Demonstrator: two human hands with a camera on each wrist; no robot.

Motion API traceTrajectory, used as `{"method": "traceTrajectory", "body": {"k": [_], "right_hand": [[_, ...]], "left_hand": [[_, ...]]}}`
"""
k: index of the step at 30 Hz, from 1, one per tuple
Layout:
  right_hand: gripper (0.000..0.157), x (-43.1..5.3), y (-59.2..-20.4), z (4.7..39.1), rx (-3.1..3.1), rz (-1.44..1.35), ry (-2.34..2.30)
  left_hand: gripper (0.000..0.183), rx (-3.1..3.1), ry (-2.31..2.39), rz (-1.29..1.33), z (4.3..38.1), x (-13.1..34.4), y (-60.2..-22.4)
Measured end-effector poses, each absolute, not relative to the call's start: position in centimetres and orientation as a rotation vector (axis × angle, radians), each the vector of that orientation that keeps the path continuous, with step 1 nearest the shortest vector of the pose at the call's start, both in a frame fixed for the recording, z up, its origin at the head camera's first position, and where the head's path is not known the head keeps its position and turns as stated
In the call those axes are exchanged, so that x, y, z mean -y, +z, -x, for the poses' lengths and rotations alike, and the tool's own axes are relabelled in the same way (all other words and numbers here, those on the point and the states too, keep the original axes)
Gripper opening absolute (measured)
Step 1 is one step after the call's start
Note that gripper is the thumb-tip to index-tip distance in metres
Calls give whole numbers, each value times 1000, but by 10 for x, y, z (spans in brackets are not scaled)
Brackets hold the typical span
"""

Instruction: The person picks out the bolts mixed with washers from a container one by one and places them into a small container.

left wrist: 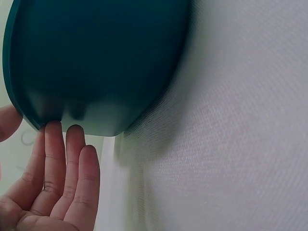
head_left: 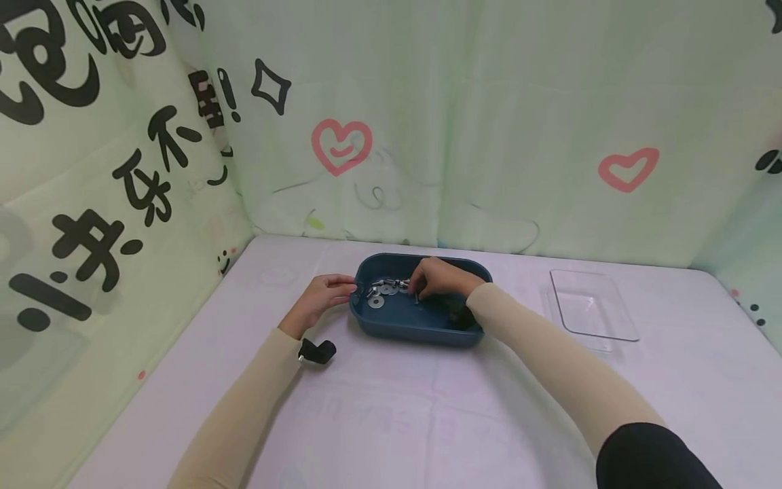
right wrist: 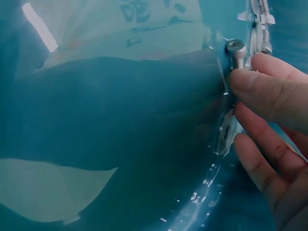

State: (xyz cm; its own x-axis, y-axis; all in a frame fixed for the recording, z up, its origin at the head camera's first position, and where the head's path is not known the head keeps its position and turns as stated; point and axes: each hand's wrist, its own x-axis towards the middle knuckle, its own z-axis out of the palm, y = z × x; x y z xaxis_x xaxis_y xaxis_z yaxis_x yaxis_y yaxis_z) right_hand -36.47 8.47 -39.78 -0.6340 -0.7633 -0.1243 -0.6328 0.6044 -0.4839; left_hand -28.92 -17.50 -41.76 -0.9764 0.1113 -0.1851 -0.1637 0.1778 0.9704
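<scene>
Screw pinched by right grip (black characters mark curtain).

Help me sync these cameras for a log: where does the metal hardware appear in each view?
Head: the metal hardware lies left in the blue tray, near picture centre, beside the right hand.
Left wrist: not in it; the tray's outside shows upper left.
Right wrist: hardware runs from the top edge past mid-height, right of centre, beside that hand.
Shared landmark: the tray, in all three.

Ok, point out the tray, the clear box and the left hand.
Tray [head_left: 415,335], head view: front wall.
Clear box [head_left: 601,336], head view: near rim.
Left hand [head_left: 319,299], head view: back of hand.
</scene>
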Motion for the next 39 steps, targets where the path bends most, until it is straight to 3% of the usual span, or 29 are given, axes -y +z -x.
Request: {"method": "traceTrajectory", "body": {"k": [39], "right_hand": [[4, -93, -405, 370, -2478, 1154, -571]], "left_hand": [[39, -2268, 1852, 98, 288, 174, -417]]}}
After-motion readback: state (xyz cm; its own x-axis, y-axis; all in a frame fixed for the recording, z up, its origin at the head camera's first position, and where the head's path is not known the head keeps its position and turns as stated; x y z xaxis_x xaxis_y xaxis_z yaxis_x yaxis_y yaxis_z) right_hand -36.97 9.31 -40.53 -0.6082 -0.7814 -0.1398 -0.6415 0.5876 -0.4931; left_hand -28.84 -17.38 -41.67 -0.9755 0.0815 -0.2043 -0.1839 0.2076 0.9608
